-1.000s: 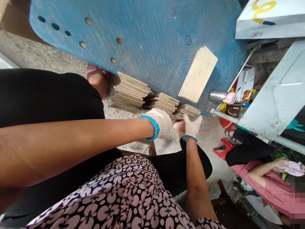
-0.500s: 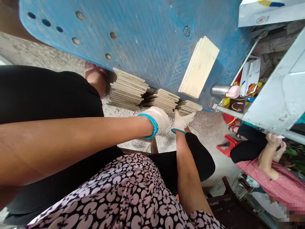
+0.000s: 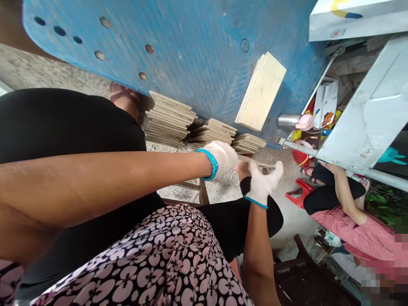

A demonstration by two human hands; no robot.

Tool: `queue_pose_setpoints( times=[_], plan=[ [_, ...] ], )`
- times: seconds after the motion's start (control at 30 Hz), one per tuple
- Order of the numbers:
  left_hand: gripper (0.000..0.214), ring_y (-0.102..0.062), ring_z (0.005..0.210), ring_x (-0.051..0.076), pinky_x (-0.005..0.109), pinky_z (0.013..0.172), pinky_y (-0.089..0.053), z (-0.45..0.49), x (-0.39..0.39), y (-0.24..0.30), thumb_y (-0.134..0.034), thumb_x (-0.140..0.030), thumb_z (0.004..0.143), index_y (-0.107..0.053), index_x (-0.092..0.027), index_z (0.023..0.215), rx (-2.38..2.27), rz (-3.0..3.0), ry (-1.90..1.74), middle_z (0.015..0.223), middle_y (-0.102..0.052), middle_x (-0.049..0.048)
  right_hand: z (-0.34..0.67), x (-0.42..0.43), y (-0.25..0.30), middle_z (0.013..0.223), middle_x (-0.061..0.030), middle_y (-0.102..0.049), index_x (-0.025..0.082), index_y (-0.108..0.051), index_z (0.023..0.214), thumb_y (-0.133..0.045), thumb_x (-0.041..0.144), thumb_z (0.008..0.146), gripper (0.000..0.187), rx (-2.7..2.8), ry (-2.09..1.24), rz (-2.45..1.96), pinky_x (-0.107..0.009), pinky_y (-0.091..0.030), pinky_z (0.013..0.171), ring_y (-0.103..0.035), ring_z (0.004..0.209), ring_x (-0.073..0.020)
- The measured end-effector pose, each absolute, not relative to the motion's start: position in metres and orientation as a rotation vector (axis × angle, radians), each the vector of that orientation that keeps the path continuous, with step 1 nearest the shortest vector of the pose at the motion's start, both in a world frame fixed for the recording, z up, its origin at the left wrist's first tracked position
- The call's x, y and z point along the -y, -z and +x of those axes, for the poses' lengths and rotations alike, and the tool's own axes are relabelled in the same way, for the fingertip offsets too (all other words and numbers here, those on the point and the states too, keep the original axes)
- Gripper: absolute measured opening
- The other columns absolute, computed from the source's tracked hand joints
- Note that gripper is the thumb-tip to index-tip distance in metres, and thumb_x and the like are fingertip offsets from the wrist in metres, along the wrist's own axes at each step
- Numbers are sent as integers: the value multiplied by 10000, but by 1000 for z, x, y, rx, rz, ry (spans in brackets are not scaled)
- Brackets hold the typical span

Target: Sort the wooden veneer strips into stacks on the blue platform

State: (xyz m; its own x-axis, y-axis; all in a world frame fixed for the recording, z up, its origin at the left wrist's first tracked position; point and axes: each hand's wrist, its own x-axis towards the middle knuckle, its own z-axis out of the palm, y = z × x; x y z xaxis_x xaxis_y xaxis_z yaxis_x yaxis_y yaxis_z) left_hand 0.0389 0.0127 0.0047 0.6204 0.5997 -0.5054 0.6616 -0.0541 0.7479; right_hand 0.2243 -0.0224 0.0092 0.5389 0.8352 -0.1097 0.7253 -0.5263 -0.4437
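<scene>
A thin wooden board point(image 3: 245, 159), seen nearly edge-on, is held low in front of three stacks of similar boards. My left hand point(image 3: 221, 159), in a white knit glove with a blue cuff, is closed at the board's left end; its fingertips are hidden. My right hand point(image 3: 264, 182), gloved the same way, grips the board with thumb and fingers set wide apart along it. Behind my hands stand the left stack point(image 3: 170, 119), the middle stack point(image 3: 213, 131) and the smaller right stack point(image 3: 250, 143).
A few pale boards point(image 3: 263, 91) lie piled on the blue plastic surface point(image 3: 191, 55). To the right are a steel flask point(image 3: 288, 121) with a pink top, a metal-framed table point(image 3: 366, 114) and a red stool point(image 3: 296, 193). Another person point(image 3: 353, 216) sits there.
My right hand has drawn back from the right stack toward me, bringing a board with it. My left hand has shifted right to that board. The other person's hands have moved apart.
</scene>
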Motion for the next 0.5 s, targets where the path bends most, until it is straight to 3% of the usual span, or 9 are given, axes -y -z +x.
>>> queue_pose_setpoints(
  times=[0.1, 0.27, 0.37, 0.5],
  plan=[
    [283, -669, 926, 346, 425, 755, -528, 40, -14, -16, -518, -97, 898, -670, -44, 1131, -951, 1924, 83, 998, -690, 204, 227, 27, -47, 1467, -182, -427, 131, -353, 1466, -826, 541, 594, 1073, 1411, -368, -2287, -450, -504, 1067, -527, 1290, -291],
    [373, -654, 929, 282, 334, 740, -489, 47, -21, -25, -509, -268, 941, -610, -131, 1273, -892, 1945, -121, 1086, -677, 154, 223, 22, -100, 1390, -181, -491, 108, -425, 1406, -874, 510, 573, 1028, 1635, -275, -2101, -505, -492, 1077, -536, 1274, -310],
    [396, -650, 873, 258, 317, 694, -456, 47, -30, -33, -545, -291, 915, -631, -194, 1290, -812, 1869, -81, 1101, -688, 123, 217, 11, -114, 1443, -189, -451, 111, -372, 1449, -880, 470, 603, 1050, 1669, -339, -2045, -514, -441, 1129, -498, 1332, -308],
    [340, -624, 775, 212, 299, 645, -411, 42, -38, -38, -470, -319, 948, -695, -181, 1161, -873, 1680, -124, 985, -704, 95, 221, -2, -101, 1508, -180, -400, 147, -266, 1507, -810, 430, 716, 1001, 1598, -495, -1918, -533, -410, 1145, -435, 1402, -291]
  ],
)
